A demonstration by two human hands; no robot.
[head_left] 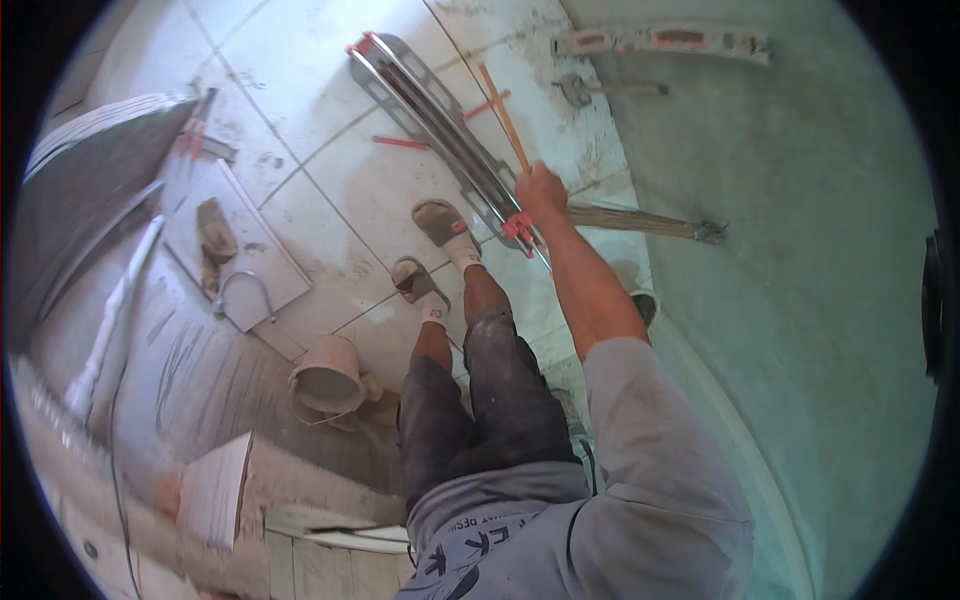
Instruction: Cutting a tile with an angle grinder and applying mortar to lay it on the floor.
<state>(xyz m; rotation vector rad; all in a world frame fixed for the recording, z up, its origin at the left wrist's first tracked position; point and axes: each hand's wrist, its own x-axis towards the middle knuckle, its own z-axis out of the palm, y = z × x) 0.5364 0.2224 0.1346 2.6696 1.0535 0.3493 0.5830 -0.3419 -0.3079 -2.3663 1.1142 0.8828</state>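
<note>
My right hand (541, 193) is closed around the lower end of a thin orange-brown wooden stick (503, 115) that slants up and away to the left. Just below the hand lies a manual tile cutter (432, 130) with two metal rails, a dark base and red fittings; its near red carriage (522, 228) is close to my wrist. From behind my forearm a bundle of thin brown sticks (635, 220), like a broom head, reaches right to a dirty grey tip. Whether it joins the held stick is hidden. My left hand is out of view.
Pale tiles (330, 215) cover the floor under my sandalled feet. A long level (660, 42) and pincers (610, 88) lie at the upper right. On the left are a bucket (328, 372), a loose tile (285, 275) with a dirty glove (213, 240), and a white pipe (115, 315).
</note>
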